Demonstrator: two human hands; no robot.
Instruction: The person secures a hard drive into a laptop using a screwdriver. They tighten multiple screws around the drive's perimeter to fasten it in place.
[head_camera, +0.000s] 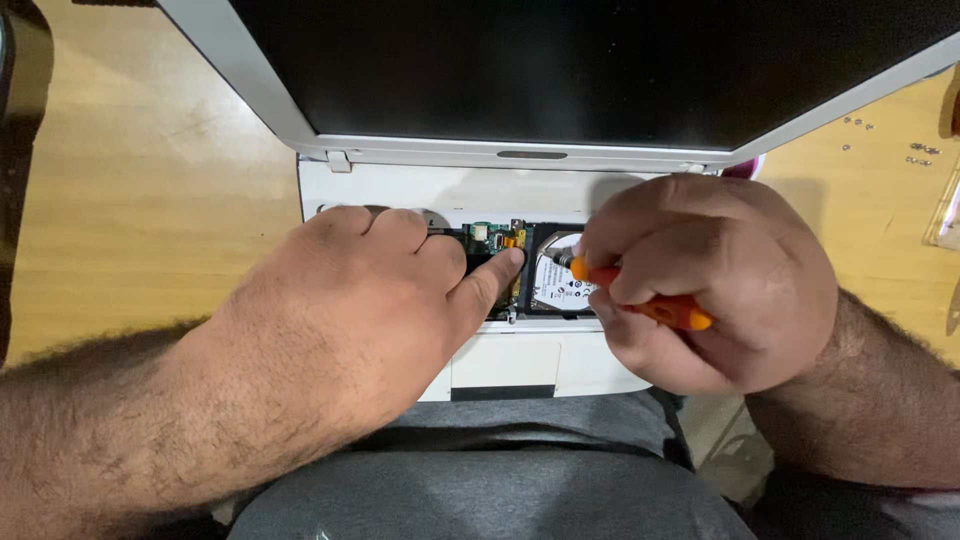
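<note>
Head view: right hand (715, 285) grips orange-handled screwdriver (640, 297) at round silver hard drive (558, 280); left hand (375, 300), holding nothing, steadies white open laptop (380, 190). Next, probably careful turning.

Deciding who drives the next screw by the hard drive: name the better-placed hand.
Right. The right hand already grips the orange screwdriver with its tip at the hard drive. The left hand lies flat on the laptop, thumb by the circuit board, likely steadying.

White laptop (400, 185), black screen (560, 60). Orange screwdriver (660, 308). Green circuit board (487, 234), silver drive (560, 280) with what looks like a white label. Light wood-grain surface (140, 180). Grey trousers (480, 480).
</note>
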